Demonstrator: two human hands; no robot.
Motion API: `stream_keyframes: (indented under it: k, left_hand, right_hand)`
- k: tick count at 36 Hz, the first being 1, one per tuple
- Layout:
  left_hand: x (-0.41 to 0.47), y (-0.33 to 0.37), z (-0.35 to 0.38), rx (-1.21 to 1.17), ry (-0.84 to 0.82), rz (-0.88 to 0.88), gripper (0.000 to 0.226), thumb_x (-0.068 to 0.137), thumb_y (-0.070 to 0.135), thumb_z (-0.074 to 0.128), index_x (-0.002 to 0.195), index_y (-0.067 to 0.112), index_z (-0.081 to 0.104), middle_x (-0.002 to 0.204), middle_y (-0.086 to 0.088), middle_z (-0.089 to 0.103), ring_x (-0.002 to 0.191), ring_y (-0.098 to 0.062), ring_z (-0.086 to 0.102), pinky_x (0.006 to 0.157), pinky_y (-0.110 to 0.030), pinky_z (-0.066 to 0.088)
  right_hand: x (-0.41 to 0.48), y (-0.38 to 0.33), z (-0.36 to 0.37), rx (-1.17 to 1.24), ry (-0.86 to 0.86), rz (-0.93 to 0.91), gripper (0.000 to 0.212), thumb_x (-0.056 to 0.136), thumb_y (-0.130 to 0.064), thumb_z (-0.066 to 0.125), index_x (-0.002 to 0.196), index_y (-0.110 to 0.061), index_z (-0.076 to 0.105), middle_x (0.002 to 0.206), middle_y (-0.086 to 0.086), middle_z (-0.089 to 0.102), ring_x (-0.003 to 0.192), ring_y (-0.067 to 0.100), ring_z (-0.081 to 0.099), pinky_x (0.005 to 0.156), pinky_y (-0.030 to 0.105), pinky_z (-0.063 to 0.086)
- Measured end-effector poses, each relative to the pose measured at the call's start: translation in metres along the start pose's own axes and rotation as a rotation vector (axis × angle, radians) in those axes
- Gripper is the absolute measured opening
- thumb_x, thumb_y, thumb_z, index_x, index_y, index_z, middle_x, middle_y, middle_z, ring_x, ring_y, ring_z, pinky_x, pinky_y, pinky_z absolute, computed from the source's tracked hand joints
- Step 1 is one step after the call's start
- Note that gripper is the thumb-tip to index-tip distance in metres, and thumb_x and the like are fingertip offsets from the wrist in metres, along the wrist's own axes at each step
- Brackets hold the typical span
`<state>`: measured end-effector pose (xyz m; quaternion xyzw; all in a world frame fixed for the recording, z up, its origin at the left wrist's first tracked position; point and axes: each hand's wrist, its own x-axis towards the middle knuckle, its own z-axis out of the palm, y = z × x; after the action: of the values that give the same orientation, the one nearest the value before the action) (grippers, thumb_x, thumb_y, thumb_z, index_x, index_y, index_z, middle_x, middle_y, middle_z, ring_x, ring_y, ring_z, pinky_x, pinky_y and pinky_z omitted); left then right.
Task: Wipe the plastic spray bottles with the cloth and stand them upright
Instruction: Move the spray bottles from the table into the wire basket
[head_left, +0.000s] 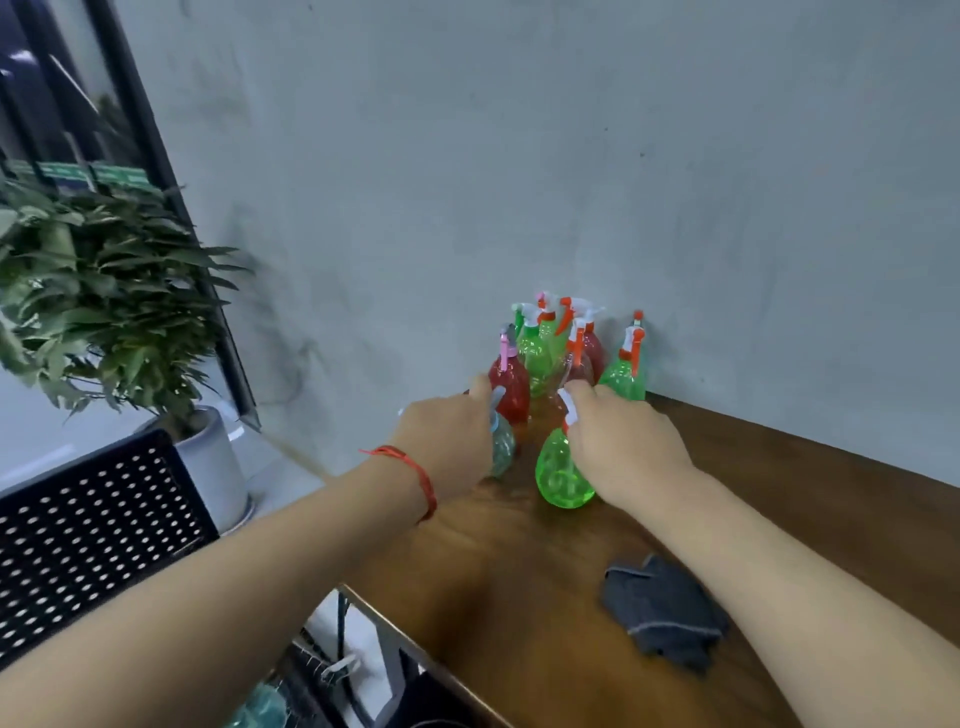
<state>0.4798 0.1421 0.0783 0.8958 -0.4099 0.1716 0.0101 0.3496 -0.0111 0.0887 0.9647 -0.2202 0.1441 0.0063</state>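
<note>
Crumpled dark grey cloth (665, 616) lies loose at the near end of the brown wooden table (810, 499), touched by neither hand (so this looks like standing-up, not wiping). Beyond it the left hand (447, 436) wraps a pale blue translucent spray bottle (503, 448). The right hand (623, 449) grips the neck of a bright green translucent spray bottle (563, 475), probably to seat both by the red and green bottles (540, 358) upright against the wall. Fingertips are hidden, and I cannot tell whether either base touches wood.

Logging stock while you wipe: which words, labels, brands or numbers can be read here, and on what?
No text can be read in this view.
Green strips at upper left: pale marks, too blurred to read.
Spray bottles: no label or print shows.
Cloth: no text.
</note>
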Motion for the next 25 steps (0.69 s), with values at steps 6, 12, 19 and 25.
stream_keyframes:
  k: [6,12,19,25]
  left_hand:
    - [-0.088,-0.049,-0.027,0.043,-0.001,-0.196,0.023,0.104,0.029,0.046,0.119,0.022,0.031,0.067,0.007,0.045,0.056,-0.024,0.053,0.049,-0.030,0.030]
    - [-0.191,-0.093,-0.054,0.061,0.005,-0.361,0.013,0.110,0.028,0.039,0.106,0.024,0.028,0.070,0.007,0.058,0.053,-0.018,0.062,0.049,-0.031,0.051]
    - [-0.298,-0.140,-0.044,-0.034,0.008,-0.533,0.006,0.111,0.033,0.035,0.108,0.033,0.040,0.066,0.009,0.063,0.045,-0.009,0.055,0.046,-0.030,0.048]
    - [-0.379,-0.171,-0.006,-0.031,0.000,-0.658,0.016,0.110,0.043,0.032,0.101,0.030,0.036,0.062,0.005,0.062,0.044,-0.016,0.049,0.044,-0.031,0.036]
  right_hand:
    - [-0.044,-0.077,-0.016,0.004,0.022,-0.188,0.041,0.112,-0.028,0.038,0.153,-0.025,0.036,0.122,0.004,0.059,0.100,0.038,0.070,0.067,0.039,0.037]
    - [-0.069,-0.151,-0.019,0.064,-0.017,-0.377,0.047,0.112,-0.027,0.034,0.159,-0.027,0.030,0.140,0.006,0.055,0.108,0.040,0.068,0.072,0.041,0.038]
    - [-0.087,-0.223,0.006,0.189,-0.063,-0.521,0.039,0.112,-0.029,0.035,0.150,-0.030,0.039,0.134,0.006,0.060,0.104,0.043,0.066,0.077,0.045,0.047]
    - [-0.105,-0.274,0.043,0.208,-0.194,-0.626,0.046,0.110,-0.026,0.036,0.156,-0.028,0.036,0.139,0.006,0.059,0.111,0.042,0.065,0.087,0.048,0.049]
